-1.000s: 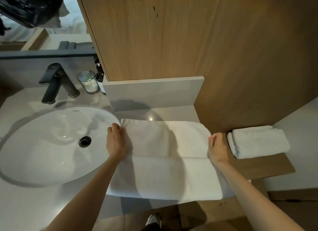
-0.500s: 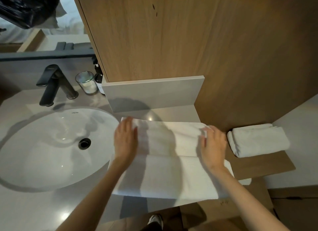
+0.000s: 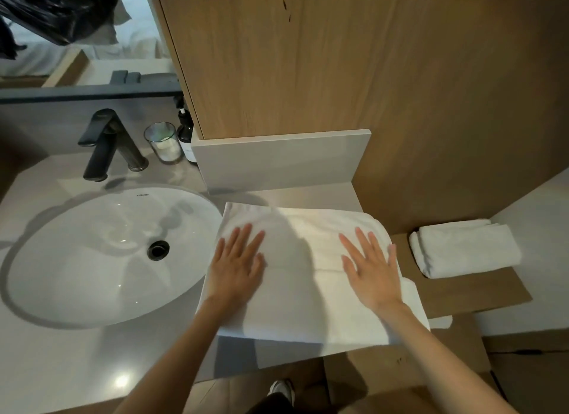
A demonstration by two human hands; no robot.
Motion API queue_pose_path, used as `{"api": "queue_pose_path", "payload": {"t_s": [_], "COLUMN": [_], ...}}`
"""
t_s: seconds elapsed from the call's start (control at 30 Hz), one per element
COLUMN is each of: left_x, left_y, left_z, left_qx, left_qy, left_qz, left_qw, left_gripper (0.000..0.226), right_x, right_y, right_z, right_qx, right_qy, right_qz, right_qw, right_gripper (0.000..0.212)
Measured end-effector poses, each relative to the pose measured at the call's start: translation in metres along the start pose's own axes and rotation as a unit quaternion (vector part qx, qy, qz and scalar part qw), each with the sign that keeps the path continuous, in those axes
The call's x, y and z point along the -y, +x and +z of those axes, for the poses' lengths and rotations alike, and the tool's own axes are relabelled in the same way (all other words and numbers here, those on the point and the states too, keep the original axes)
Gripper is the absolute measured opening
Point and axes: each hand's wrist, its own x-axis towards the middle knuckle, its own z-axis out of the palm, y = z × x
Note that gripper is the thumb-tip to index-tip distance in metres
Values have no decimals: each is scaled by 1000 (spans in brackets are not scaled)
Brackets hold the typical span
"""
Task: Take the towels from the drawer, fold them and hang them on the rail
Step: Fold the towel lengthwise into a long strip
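On the table (image 3: 61,367) right of the basin, the left hand (image 3: 238,265) and the right hand (image 3: 371,272) both lie flat, palms down, on a white towel (image 3: 301,305). The fingers of each are straight and spread, pointing away from the person and gripping nothing. The left hand rests near the towel's left edge and the right hand near its right edge, well apart. The towel lies spread and partly folded: a doubled layer covers its far half, and that layer's edge runs crosswise between the two hands. Its right end reaches past the table onto a lower wooden shelf (image 3: 480,293). On that shelf, just right of the spread towel and apart from it, sits a second folded towel (image 3: 465,250), also white. Left of the hands is the oval white sink (image 3: 92,259) with a dark drain (image 3: 158,249). Behind it stand a dark faucet (image 3: 104,145), a glass tumbler (image 3: 163,142) and a dark pump bottle (image 3: 186,136). A pale grey upstand (image 3: 277,161) rises behind the towel, under a wood-panelled wall (image 3: 277,59). A black plastic bag (image 3: 55,10) shows at the upper left, and a white shoe (image 3: 281,389) at the bottom edge.
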Motion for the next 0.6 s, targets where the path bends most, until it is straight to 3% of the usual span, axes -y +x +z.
{"api": "queue_pose_path", "payload": {"t_s": [0.17,0.33,0.5,0.6], "left_x": [15,18,12,8], "left_y": [-8,-35,-60,-68], "left_z": [-6,-11,-18,-21], "left_qx": [4,-56,-119,-113], "left_qy": [-23,-83,-149,-199], "left_qz": [15,16,-156,-245], "left_qw": [1000,995,969,942], "left_gripper": [61,56,58,56], "right_x": [-30,-26,-22,-29], "right_y": [-19,-58,-81,-85], "right_z": [-9,-14,-15,-13], "right_qx": [37,-70,-105,-75], "right_qy": [105,138,206,287], "right_qz": [74,89,269,330], "right_qw": [991,984,935,896], "right_gripper": [49,56,76,58]}}
